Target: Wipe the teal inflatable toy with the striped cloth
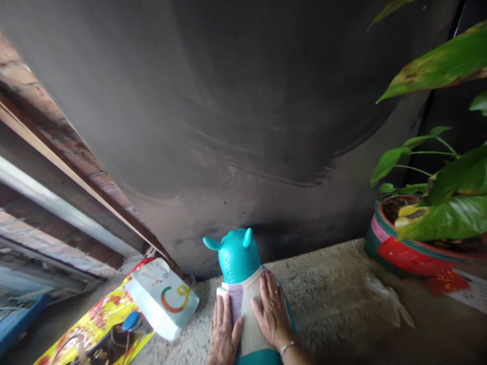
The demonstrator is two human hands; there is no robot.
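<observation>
- The teal toy (238, 258), wrapped in a pale knitted cover (245, 304), lies on the rough ledge (335, 299).
- Left hand (223, 332) and right hand (271, 310) press flat on the cover, fingers slightly spread.
- White bag (162, 298) at nine o'clock; potted plant (414, 243) at two.

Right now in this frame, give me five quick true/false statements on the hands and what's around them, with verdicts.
1. Both hands lie flat on the teal toy. True: left hand and right hand rest on the knitted cover of the teal toy.
2. The right hand grips the white paper bag. False: the white paper bag lies untouched to the left.
3. A potted plant stands at right. True.
4. The toy is red. False: teal.
5. The right wrist wears a bracelet. True.
</observation>
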